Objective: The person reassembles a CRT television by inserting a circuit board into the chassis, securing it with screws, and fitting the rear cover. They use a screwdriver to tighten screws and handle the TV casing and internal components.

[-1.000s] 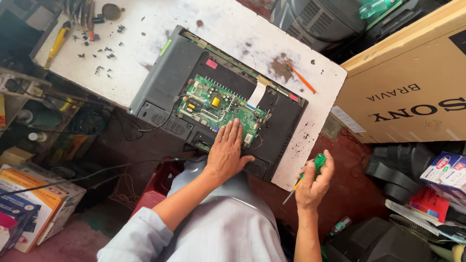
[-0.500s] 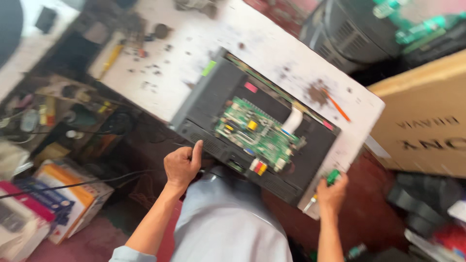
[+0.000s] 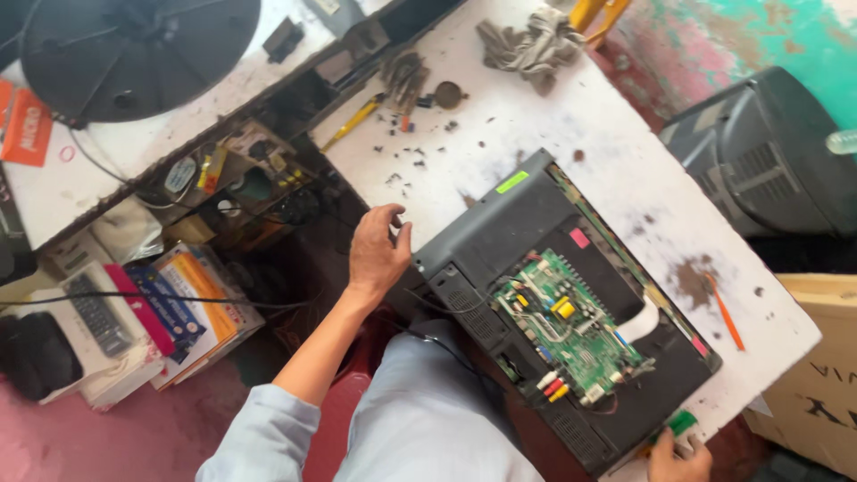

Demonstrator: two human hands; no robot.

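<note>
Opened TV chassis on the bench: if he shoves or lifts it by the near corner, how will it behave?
The opened TV chassis looks like a flat, rigid plastic shell, so it would probably slide on the white bench rather than tip. Its near edge overhangs, so a pull may drop it. The exposed green circuit board and white ribbon cable look fragile. Left hand is at that corner.

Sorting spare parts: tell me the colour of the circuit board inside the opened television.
Green, with yellow, red and white connectors: the circuit board in the dark grey television. Head view shows it.

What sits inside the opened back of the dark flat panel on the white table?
A green circuit board with coloured connectors and a white ribbon cable lies in the dark flat panel. Whatever is under the board is covered.
</note>
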